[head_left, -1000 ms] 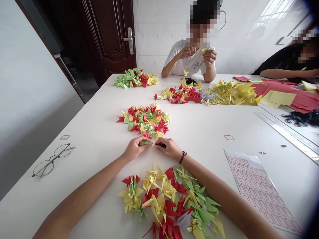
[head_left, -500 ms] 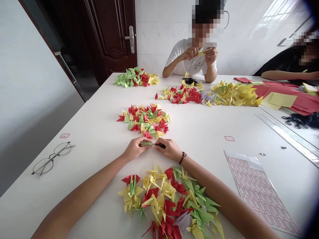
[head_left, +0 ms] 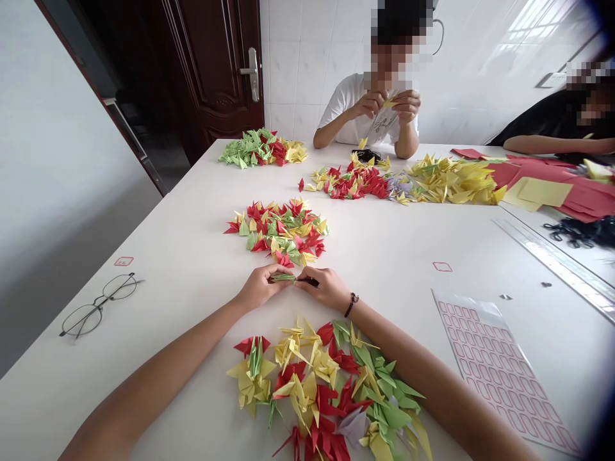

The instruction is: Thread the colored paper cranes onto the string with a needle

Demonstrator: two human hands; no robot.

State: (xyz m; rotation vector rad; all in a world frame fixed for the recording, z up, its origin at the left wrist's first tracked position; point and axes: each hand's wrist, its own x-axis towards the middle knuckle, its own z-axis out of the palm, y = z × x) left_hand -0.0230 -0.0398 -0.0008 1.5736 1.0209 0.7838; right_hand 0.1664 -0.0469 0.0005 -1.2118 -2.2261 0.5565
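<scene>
White table [head_left: 384, 246], heaped origami cranes [head_left: 276, 234]

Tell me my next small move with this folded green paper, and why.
Probably hold the green paper steady in your left hand and work the black item in your right hand along it: the two meet between your hands, though the black item is too small to identify.

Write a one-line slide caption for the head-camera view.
Left hand and right hand pinch folded green paper between heaps of paper cranes on a white table.
</scene>
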